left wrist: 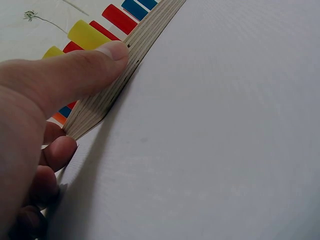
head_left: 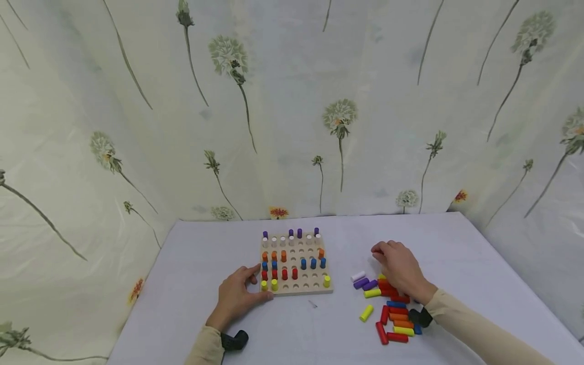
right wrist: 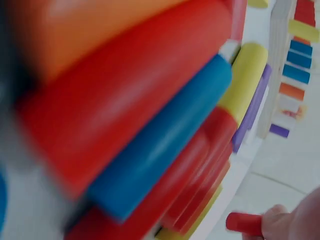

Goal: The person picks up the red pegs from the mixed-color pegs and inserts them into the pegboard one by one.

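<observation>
A wooden pegboard stands on the table with rows of yellow, red, blue, orange, white and purple pegs and several bare holes. At its near left corner my left hand grips the board, thumb against the front edge and curled fingers at the left side. My right hand is raised over the far end of a loose pile of pegs. Between its thumb and fingers it pinches a red peg, clear in the right wrist view but hidden by the hand in the head view.
Loose pegs lie right of the board, among them a white peg, a yellow peg and a red peg. A small clear scrap lies before the board. Behind the table hangs a flower-printed curtain.
</observation>
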Tool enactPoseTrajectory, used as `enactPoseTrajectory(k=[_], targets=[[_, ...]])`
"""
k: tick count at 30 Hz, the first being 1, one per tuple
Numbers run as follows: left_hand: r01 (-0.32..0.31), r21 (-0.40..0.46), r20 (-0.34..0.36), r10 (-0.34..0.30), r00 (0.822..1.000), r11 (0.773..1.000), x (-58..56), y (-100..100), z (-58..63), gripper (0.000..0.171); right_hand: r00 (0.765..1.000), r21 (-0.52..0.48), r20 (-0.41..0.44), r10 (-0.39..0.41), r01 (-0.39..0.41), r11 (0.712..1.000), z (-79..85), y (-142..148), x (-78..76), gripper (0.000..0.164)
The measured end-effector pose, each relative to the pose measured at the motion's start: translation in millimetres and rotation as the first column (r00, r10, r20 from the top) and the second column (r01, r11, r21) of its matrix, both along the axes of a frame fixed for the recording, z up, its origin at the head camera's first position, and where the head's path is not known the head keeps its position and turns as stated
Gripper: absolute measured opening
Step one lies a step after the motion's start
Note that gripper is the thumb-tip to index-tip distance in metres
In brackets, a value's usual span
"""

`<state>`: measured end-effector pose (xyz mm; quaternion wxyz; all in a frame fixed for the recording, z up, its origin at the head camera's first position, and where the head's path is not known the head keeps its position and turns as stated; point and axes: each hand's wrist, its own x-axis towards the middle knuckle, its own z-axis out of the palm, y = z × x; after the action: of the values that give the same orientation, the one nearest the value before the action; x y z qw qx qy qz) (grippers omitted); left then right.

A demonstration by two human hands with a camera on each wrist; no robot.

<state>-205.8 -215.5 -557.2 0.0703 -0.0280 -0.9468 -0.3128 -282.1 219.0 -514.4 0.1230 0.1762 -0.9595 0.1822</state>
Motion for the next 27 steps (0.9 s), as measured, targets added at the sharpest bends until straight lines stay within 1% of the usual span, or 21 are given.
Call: enactPoseTrajectory(k=[3,7,13,16,19,22,26,27], targets=[[0.001,-0.003,-0.006,-0.001,1.000,1.000,-0.2,-1,-0.3,0.087,0.999,-0.051,-0.036,-0.026,0.024,0.998,-0.8,-7,0.9,0.016],[0.003,-0.006,-0.009,-0.003,1.000,1.000,0.1,-1,-0.6,0.087,0.998,-0.127,-0.062,-0.022,0.014,0.992,1.6,-17,2.9,0.016],[-0.001,-0.004,0.002,0.001,1.000,1.000,-0.1,-1,-0.9,0.088,0.998,-0.245,-0.064,0.018,-0.034,0.969,4.7,-36,11.3,0.016],[0.004,-0.005,-0.011,-0.004,1.000,1.000,0.9,-1,-1.4,0.088,0.997,-0.276,-0.059,0.045,-0.060,0.959,3.4,-45,15.4,0.015],[0.013,-0.007,-0.035,-0.013,0.999,1.000,1.0,-1,-1.6,0.088,0.996,-0.280,-0.068,0.065,-0.082,0.957,1.8,-53,17.1,0.015],[0.012,-0.008,-0.041,-0.013,0.999,1.000,0.6,-2,-1.1,0.087,0.990,-0.291,-0.115,0.081,-0.111,0.950,1.4,-62,17.1,0.016],[0.012,-0.001,-0.032,-0.012,0.999,1.000,0.8,-2,-1.1,0.087,0.972,-0.320,-0.210,0.102,-0.167,0.933,2.4,-72,16.9,0.018],[0.012,0.002,-0.030,-0.012,0.999,1.000,1.0,-2,-1.0,0.088,0.970,-0.327,-0.220,0.105,-0.175,0.928,3.0,-74,16.9,0.018]])
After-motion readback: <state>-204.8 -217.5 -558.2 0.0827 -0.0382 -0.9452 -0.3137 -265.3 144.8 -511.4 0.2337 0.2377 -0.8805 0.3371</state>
